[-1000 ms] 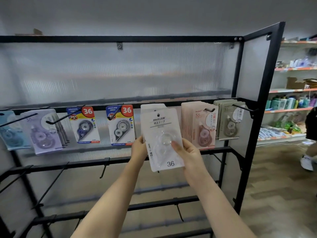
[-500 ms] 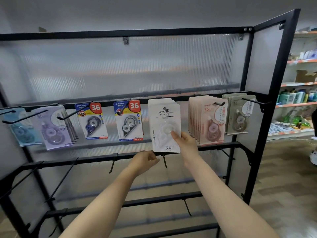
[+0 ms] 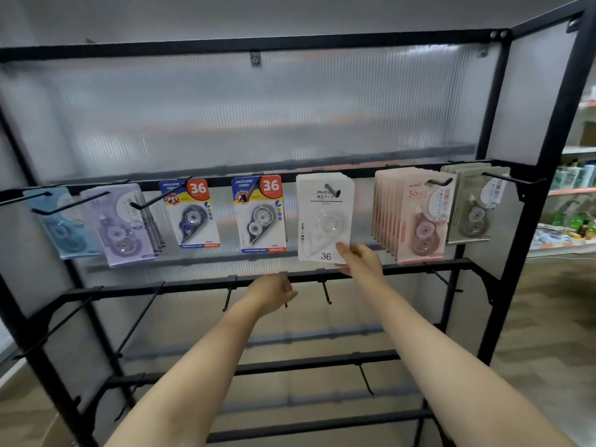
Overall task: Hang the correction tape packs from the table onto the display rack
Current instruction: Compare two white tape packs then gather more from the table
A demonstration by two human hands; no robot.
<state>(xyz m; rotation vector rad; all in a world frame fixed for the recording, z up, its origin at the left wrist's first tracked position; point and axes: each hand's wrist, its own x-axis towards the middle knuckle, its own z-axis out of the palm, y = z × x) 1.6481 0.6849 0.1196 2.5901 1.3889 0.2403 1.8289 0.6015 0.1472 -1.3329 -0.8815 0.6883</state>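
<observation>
Hidden or cut off: the display rack [image 3: 529, 221] runs out of view at the bottom and right; both forearms leave the lower edge. The pale blue pack [image 3: 63, 221] at far left is blurred, its print unreadable. The shop shelves [image 3: 574, 188] at far right are soft, their goods too small to name.
Top rail, left to right: the pale blue pack, a stack of lilac packs [image 3: 124, 227], a blue-and-red pack [image 3: 192, 214] marked 36, a second blue-and-red pack [image 3: 259, 214] marked 36, the white packs [image 3: 324, 217], a deep stack of pink packs [image 3: 416, 217], and grey-green packs [image 3: 472, 204], each on its own black hook.
Task's thing: the front white pack hangs on the middle hook [image 3: 332, 190], which passes through its top hole; more white cards sit behind it, their number unclear.
Lower rails: bare black hooks [image 3: 325, 291] stick out toward the viewer.
Left hand [image 3: 272, 293]: below the white packs, near the second rail, fingers loosely curled and holding nothing.
Right hand [image 3: 361, 259]: at the lower right corner of the front white pack, thumb on its face and fingers behind, pinching it.
</observation>
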